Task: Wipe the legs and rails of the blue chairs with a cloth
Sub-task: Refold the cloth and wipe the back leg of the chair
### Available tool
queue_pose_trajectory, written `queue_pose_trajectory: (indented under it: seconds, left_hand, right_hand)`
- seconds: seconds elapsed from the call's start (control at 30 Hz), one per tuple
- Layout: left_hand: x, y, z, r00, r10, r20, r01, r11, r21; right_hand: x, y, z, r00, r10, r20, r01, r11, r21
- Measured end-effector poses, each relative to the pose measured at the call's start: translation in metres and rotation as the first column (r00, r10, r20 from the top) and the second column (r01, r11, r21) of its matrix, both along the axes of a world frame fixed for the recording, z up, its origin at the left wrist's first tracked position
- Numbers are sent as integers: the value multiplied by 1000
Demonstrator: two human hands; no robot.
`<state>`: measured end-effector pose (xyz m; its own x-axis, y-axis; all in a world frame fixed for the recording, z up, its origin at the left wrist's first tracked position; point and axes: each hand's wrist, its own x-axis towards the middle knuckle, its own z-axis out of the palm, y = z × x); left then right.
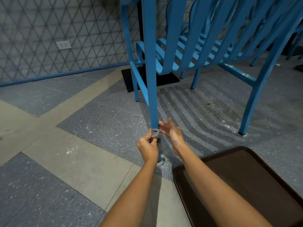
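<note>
A blue chair leg (151,76) runs down the middle of the view to the floor. A small grey cloth (155,133) is wrapped around its lower part. My left hand (147,147) pinches the cloth against the leg from the left. My right hand (170,130) is just right of the leg with straight fingers, its fingertips touching the leg above the cloth. The leg's foot is partly hidden behind my left wrist. A low blue side rail (139,79) joins this leg to the one behind it.
More blue chairs (213,38) with slatted seats stand at the upper right. A black table base (164,78) sits on the floor behind the leg. A dark brown tray (262,181) lies at the lower right. The tiled wall with a socket (63,45) is at left.
</note>
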<state>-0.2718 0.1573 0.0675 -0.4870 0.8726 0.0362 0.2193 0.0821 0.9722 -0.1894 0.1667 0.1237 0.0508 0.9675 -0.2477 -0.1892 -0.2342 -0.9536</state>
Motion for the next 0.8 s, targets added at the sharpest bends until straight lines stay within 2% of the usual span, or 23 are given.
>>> queue_pose_trajectory:
  seconds: [0.13, 0.33, 0.47, 0.8]
  left_hand:
    - [-6, 0, 3, 1000, -3, 4, 3, 1000, -3]
    - [2, 3, 16, 994, 81, 72, -89, 990, 109]
    - [7, 6, 15, 991, 110, 79, -118, 988, 96]
    - [6, 3, -22, 997, 78, -20, -78, 997, 26]
  right_hand:
    - [1, -4, 5, 999, 35, 7, -35, 999, -27]
    - [5, 0, 8, 991, 132, 25, -130, 989, -71]
    - [5, 4, 4, 993, 113, 24, -111, 992, -63]
    - [10, 14, -12, 998, 59, -36, -61, 997, -40]
